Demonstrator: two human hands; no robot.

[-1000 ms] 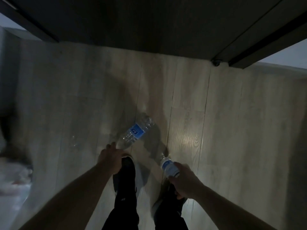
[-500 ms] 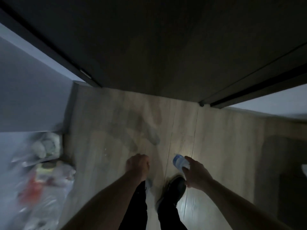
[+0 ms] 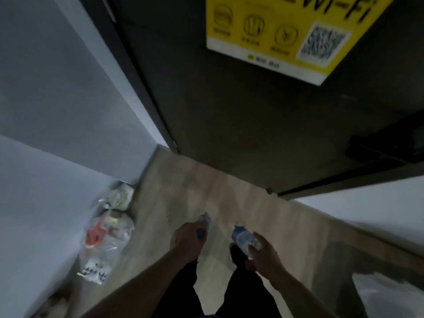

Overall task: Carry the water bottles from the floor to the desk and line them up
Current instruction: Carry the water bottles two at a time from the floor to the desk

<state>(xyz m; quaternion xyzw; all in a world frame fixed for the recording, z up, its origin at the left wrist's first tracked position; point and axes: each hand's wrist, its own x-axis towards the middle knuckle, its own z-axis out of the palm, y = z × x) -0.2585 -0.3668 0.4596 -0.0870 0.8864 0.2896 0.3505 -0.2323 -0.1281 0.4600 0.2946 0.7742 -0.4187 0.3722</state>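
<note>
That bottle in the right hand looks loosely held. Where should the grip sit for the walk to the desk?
Around the middle of the bottle, from the side. It lies tilted across the right hand, blue label end pointing up and left, with only the fingers on its lower part. Wrapping the round body should steady it; blur hides finer detail.

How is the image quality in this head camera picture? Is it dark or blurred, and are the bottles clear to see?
Head view: dim and underexposed, with motion blur throughout. The yellow Wi-Fi sign is the brightest thing, its small print smeared. The bottle in the left hand and the bottle in the right hand show only as soft blue-and-clear shapes. Wide-angle distortion slants the door frame.
</note>
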